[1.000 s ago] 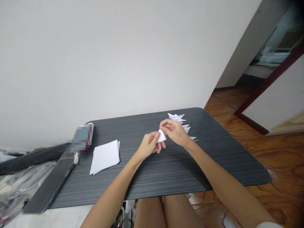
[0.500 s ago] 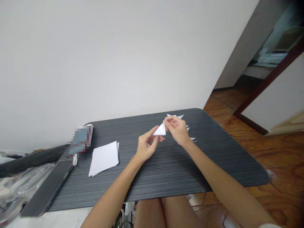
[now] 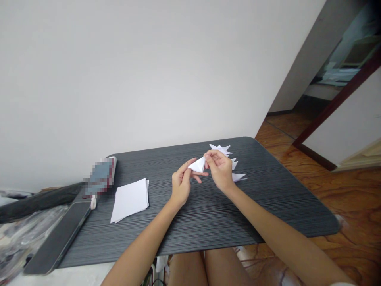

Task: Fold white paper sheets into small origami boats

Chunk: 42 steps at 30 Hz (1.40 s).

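A small white sheet of folded paper [image 3: 197, 165], creased into a triangle, is held above the table between both hands. My left hand [image 3: 182, 183] pinches its left corner between thumb and forefinger, with the other fingers stretched out beneath. My right hand [image 3: 220, 170] grips the upper right corner with thumb and fingertips. Beyond and beside the right hand lie several pointed folded paper pieces [image 3: 220, 149], partly hidden by it. On the left part of the table rests a stack of square white paper [image 3: 130, 200], slightly fanned.
The dark ribbed table [image 3: 208, 222] stands against a pale wall [image 3: 166, 71]. A blurred-out item [image 3: 101, 176] sits at its back left corner, above a long dark flat object [image 3: 61, 234]. Wooden floor [image 3: 351, 194] and a doorway are on the right.
The folded paper has tilted and shifted slightly left. My right hand has moved a little down and left, uncovering more of the pointed paper pieces. My left fingers have spread under the paper.
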Each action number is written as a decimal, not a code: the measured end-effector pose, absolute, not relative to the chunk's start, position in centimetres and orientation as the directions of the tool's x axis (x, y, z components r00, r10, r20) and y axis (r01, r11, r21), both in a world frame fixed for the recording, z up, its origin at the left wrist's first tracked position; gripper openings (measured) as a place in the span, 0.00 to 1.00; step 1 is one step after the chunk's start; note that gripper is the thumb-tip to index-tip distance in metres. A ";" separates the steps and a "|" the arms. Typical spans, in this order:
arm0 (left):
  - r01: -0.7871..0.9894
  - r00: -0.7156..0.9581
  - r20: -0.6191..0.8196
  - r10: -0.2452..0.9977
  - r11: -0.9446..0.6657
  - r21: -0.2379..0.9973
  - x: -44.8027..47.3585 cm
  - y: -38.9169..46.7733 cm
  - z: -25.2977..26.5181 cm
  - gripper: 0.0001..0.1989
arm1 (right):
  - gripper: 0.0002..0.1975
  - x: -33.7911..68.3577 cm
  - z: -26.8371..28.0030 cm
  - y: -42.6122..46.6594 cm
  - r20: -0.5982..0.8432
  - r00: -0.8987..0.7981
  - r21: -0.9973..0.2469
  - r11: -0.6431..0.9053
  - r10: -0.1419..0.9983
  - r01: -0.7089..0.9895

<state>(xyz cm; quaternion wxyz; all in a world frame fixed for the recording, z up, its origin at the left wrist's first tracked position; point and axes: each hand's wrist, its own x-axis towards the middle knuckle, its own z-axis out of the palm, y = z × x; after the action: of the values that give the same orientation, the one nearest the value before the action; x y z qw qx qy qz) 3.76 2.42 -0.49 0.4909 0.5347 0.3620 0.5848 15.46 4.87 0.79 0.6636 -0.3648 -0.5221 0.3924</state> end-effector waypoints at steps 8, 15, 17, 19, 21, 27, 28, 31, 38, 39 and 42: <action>-0.125 0.078 0.252 0.965 -0.241 0.962 2.5 3.0 0.9 0.18 | 0.07 15.5 0.6 4.6 0.479 0.067 -0.873 0.482 0.876 -0.066; 0.065 0.066 0.251 0.966 -0.255 0.965 3.2 2.4 0.4 0.16 | 0.06 15.3 -0.1 4.5 0.527 0.031 -0.849 0.526 0.849 0.045; 0.087 0.073 0.283 0.956 -0.289 0.953 3.1 2.4 0.2 0.16 | 0.06 15.4 0.0 4.6 0.532 0.023 -0.846 0.530 0.846 0.058; 0.077 0.081 0.300 0.951 -0.306 0.949 3.1 2.4 0.2 0.16 | 0.06 15.5 0.0 4.6 0.531 0.018 -0.847 0.529 0.847 0.062; 0.040 0.094 0.287 0.953 -0.292 0.956 3.0 2.4 0.4 0.15 | 0.06 15.5 0.1 4.5 0.526 0.018 -0.849 0.525 0.850 0.059; -0.001 0.139 0.255 0.957 -0.258 0.966 2.9 2.5 0.7 0.15 | 0.05 15.6 0.3 4.4 0.523 -0.005 -0.852 0.523 0.853 0.022; 0.014 0.144 0.259 0.955 -0.264 0.964 2.8 2.5 0.7 0.15 | 0.06 15.6 0.3 4.4 0.520 -0.008 -0.854 0.520 0.854 0.018; 0.067 0.154 0.275 0.949 -0.288 0.955 2.7 2.4 0.7 0.15 | 0.06 15.7 0.3 4.5 0.498 -0.018 -0.867 0.498 0.867 0.003; 0.196 0.093 0.347 0.933 -0.359 0.912 2.5 2.5 0.2 0.13 | 0.11 16.0 1.0 5.2 0.282 -0.166 -0.955 0.260 0.945 -0.142; 0.212 0.103 0.366 0.925 -0.380 0.901 2.5 2.5 0.1 0.13 | 0.12 16.0 1.1 5.3 0.241 -0.183 -0.966 0.217 0.953 -0.141; 0.281 0.142 0.422 0.895 -0.445 0.850 2.3 2.7 0.0 0.12 | 0.13 16.2 1.0 5.5 0.187 -0.202 -0.980 0.168 0.961 -0.105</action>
<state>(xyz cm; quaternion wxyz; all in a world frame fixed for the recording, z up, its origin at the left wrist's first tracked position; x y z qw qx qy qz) 2.29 2.75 -0.05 0.3092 0.6895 0.4264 0.4972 16.17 5.52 1.00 0.5083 -0.3753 -0.5709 0.5244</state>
